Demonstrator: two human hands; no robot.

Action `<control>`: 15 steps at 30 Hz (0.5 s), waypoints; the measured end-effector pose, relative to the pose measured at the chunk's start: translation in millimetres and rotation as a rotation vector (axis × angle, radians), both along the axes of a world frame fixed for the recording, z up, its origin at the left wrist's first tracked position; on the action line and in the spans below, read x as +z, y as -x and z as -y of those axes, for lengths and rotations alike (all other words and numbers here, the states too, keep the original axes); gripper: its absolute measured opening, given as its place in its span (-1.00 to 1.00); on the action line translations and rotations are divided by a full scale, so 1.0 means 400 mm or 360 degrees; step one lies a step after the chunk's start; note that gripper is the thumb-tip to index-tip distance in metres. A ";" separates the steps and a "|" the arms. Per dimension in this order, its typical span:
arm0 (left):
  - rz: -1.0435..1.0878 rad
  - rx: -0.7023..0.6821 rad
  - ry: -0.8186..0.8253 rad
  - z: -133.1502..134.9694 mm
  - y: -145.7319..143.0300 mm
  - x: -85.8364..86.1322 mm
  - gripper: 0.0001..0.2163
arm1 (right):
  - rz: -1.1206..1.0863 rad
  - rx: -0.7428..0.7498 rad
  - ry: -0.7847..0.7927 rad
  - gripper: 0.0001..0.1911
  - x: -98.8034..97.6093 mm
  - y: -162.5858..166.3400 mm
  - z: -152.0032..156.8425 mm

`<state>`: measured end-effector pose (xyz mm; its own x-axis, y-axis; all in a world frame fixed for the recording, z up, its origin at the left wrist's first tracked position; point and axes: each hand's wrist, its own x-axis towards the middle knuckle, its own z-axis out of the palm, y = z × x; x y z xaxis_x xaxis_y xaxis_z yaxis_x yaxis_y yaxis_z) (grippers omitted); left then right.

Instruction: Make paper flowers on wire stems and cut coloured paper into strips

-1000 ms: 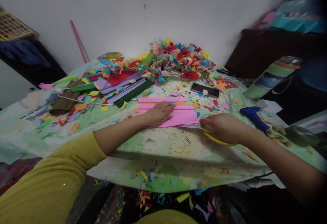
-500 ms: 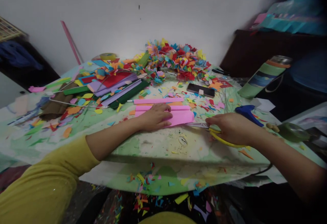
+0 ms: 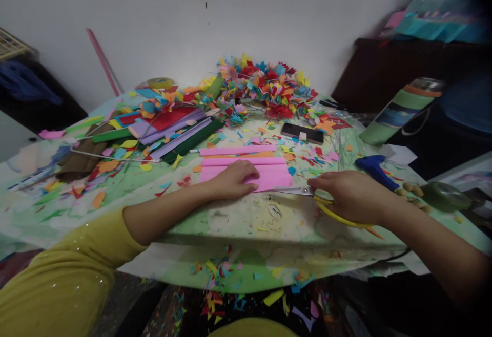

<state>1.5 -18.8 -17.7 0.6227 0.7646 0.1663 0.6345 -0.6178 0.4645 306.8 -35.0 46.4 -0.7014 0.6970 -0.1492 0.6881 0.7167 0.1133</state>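
Pink paper lies near the front of the table, its far part folded or rolled. Across its left half rests my left hand, palm down, with bent fingers and the thumb apart from them, pressing on the sheet. My right hand grips yellow-handled scissors by the handles. Their metal blades point left along the paper's near right edge; whether the paper sits between the blades I cannot tell. Just behind is a pink-wrapped stick, with orange paper beside it.
Colourful paper flowers are heaped at the back. Rolled paper sheets lie left. A phone, blue glue gun, tape roll and leaning bottle are right. Paper scraps cover much of the tablecloth.
My left hand's fingers have drawn in and bent more over the pink paper. The scissors have shifted slightly left along its near edge. The view has tilted a little.
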 end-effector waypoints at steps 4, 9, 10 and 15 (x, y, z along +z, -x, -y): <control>-0.0098 0.0042 -0.0041 0.004 -0.004 -0.003 -0.74 | 0.0005 0.0005 0.0010 -0.66 -0.001 0.004 0.003; -0.0099 -0.0016 -0.0059 -0.007 -0.006 -0.002 -0.78 | -0.0002 0.0034 -0.0002 -0.66 0.004 0.011 0.006; -0.0052 -0.0022 -0.0037 -0.010 -0.005 -0.002 -0.77 | -0.0003 0.0041 0.0000 -0.65 0.004 0.013 0.008; 0.0182 0.0028 0.0150 -0.015 0.001 0.001 -0.74 | -0.0027 0.0098 -0.0008 -0.66 0.002 0.030 0.017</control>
